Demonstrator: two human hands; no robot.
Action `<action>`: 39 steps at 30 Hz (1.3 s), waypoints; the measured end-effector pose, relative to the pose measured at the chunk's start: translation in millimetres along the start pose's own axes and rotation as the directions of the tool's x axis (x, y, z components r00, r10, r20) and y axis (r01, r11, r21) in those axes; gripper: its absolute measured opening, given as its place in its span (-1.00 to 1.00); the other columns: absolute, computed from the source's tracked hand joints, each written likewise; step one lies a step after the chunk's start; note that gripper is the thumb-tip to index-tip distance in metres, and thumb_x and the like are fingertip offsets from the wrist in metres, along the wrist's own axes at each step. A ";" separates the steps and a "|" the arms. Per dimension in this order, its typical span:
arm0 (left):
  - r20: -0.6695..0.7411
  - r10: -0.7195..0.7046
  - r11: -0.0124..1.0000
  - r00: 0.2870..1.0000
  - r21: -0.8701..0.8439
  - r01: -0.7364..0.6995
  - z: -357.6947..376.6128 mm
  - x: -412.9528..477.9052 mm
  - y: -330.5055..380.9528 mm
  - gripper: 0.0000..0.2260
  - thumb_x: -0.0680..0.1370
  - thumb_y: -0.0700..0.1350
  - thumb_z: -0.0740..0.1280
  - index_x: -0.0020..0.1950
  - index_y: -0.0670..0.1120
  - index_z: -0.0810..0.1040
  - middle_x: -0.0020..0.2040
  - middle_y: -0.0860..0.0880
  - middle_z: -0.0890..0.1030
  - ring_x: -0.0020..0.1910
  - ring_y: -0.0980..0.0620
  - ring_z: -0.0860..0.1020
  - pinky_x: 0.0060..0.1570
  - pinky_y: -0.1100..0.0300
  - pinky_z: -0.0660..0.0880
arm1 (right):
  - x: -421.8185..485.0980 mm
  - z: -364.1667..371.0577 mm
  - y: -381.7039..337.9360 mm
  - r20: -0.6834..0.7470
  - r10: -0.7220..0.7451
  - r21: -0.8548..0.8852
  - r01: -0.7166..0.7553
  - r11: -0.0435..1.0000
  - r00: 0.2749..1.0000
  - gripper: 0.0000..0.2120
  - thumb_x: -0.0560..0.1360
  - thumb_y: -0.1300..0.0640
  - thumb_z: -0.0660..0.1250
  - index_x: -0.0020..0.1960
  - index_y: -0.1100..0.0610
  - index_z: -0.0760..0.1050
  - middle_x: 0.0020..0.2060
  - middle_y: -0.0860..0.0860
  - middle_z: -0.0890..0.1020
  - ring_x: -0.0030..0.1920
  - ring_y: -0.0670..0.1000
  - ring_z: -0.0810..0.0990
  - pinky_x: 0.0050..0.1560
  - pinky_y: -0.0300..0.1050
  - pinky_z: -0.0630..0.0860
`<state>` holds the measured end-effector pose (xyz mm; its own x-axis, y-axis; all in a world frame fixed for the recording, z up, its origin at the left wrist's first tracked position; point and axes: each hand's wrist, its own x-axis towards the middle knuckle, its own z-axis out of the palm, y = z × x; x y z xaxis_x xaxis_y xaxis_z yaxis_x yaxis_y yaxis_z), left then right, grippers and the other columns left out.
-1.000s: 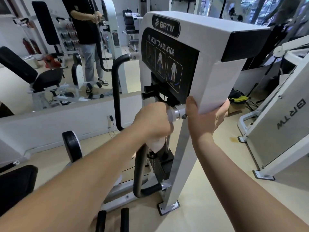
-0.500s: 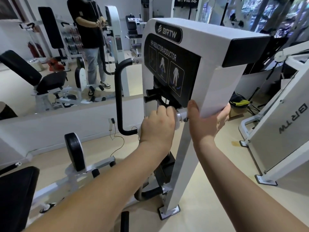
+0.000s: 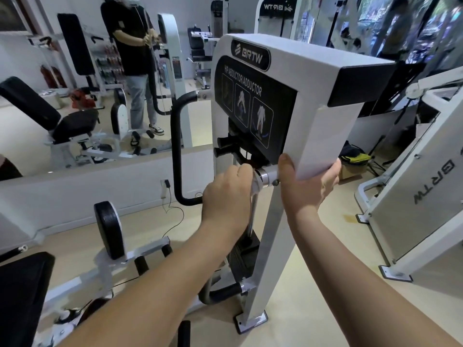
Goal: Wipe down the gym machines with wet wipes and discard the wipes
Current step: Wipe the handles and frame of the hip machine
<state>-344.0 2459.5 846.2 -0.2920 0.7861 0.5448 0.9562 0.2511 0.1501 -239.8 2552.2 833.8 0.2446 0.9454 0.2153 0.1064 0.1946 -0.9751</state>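
Head view: the white steel BRTW hip-adductor machine [image 3: 323, 78] stands upright, its long axis vertical and its black instruction panel [image 3: 253, 108] turned toward the left of the frame. A short chrome shaft [image 3: 268, 175] sticks out level from its white post toward the left hand [image 3: 226, 194]. That hand is curled in a fist round the thin chrome bar [image 3: 253, 211] hanging straight down from the shaft. Whether a wet wipe lies inside the fist cannot be told. The right hand [image 3: 308, 186] clasps the machine's lower corner, thumb in front, fingers behind.
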 end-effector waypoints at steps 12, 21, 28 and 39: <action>0.833 0.204 0.610 0.514 -0.519 0.599 -24.6 55.6 -24.9 -0.74 0.46 -0.26 0.47 -0.41 -0.06 0.58 -0.40 -0.03 0.52 -0.47 0.03 0.46 -0.39 0.18 0.45 | 2.2 -3.8 0.9 -0.001 -0.004 -0.024 0.004 1.000 1.000 0.13 0.29 -0.29 0.50 0.64 0.01 -0.02 0.39 -0.02 0.28 0.43 0.11 0.28 0.45 0.29 0.34; 0.151 -0.118 0.964 0.982 -0.220 0.149 6.7 3.2 -12.3 -0.80 0.46 -0.18 0.36 -0.06 0.01 0.36 -0.23 0.03 0.50 -0.28 -0.08 0.46 -0.35 0.12 0.33 | 3.8 -2.9 2.1 -0.011 0.002 -0.029 -0.002 1.000 1.000 0.09 0.25 -0.32 0.49 0.60 -0.07 0.02 0.25 -0.13 0.26 0.38 0.09 0.31 0.39 0.29 0.39; 0.767 0.130 0.586 0.629 -0.571 0.575 -22.4 35.7 -32.8 -0.87 0.40 -0.28 0.46 -0.18 -0.12 0.55 -0.30 -0.10 0.53 -0.38 -0.03 0.49 -0.38 0.18 0.50 | -1.3 -10.7 -9.6 0.035 0.072 -0.096 -0.069 0.993 0.997 0.11 0.34 -0.32 0.48 0.65 0.01 -0.05 0.47 -0.05 0.19 0.50 0.12 0.20 0.49 0.26 0.30; 0.207 -0.195 0.938 0.959 -0.245 0.243 -8.1 -16.2 -12.2 -0.73 0.49 -0.25 0.31 0.06 0.00 0.30 -0.08 0.02 0.45 -0.12 -0.09 0.46 -0.24 0.09 0.32 | -16.5 -45.3 -6.6 0.602 -0.683 -0.321 0.908 0.268 0.414 -0.51 0.45 0.34 0.23 0.36 0.22 0.55 0.31 0.10 0.61 0.40 0.16 0.47 0.22 0.07 0.59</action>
<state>-350.7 2439.1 842.3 -0.4699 0.8218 0.3222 0.8310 0.2887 0.4755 -200.9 2523.4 839.1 -0.5511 0.4162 0.7233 0.5601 0.8269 -0.0490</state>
